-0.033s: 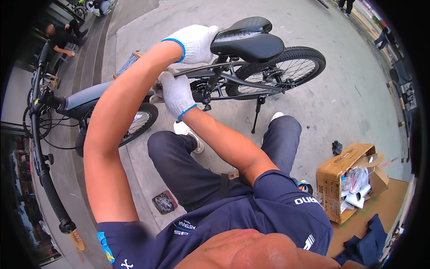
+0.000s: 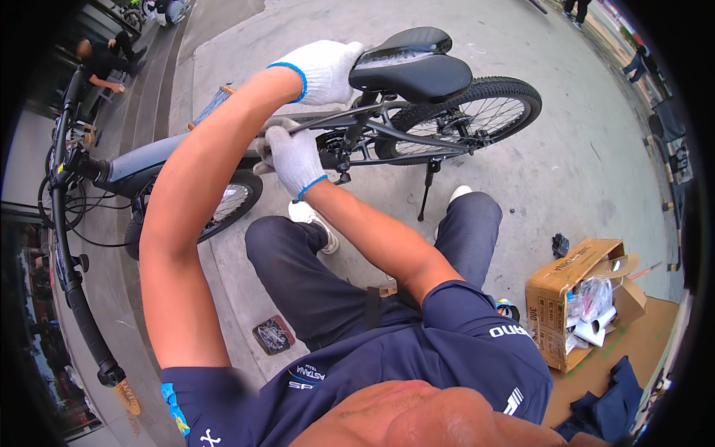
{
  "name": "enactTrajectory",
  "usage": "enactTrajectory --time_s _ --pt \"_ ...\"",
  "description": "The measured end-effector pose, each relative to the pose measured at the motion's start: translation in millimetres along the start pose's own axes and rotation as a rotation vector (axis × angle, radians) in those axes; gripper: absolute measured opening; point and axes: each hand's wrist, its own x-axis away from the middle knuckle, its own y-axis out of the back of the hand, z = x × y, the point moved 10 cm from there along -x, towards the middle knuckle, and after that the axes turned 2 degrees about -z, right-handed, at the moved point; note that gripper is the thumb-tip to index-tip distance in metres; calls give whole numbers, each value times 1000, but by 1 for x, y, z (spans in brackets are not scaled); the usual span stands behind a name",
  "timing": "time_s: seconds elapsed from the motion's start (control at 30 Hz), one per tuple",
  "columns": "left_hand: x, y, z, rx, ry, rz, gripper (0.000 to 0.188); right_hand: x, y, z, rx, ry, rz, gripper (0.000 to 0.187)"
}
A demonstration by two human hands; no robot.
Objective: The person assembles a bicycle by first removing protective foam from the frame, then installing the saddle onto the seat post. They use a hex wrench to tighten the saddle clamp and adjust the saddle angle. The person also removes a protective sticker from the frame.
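Left hand (image 2: 319,71) on saddle (image 2: 412,65), right hand (image 2: 292,158) gripping frame (image 2: 335,119)

left hand (image 2: 316,71) wearing white knit cloth glove, blue cuff | right hand (image 2: 294,158) wearing same knit cloth | saddle (image 2: 413,68) showing black padded cover, slight sheen | bicycle frame (image 2: 387,130) showing dark matt metal | rear tyre (image 2: 514,93) showing knobbly black rubber | cardboard box (image 2: 566,298) showing brown matt paperboard | pavement (image 2: 566,171) looking rough grey concrete
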Motion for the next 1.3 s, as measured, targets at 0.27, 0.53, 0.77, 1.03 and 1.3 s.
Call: enactTrajectory --time_s 0.27,0.53,0.77,1.03,1.3 --pt "2 3 4 8 31 -15 38 -18 245 11 1401 -45 -153 48" --pt "7 5 5 3 84 -35 41 11 265 94 1816 -166 -80 52" --pt "9 4 10 -8 98 -93 41 24 268 173 2190 -216 -124 48" --pt "7 -4 11 23 103 -58 46 58 174 362 2709 447 -43 24" --pt "6 -3 14 27 118 -84 46 61 139 303 2313 784 192 34"
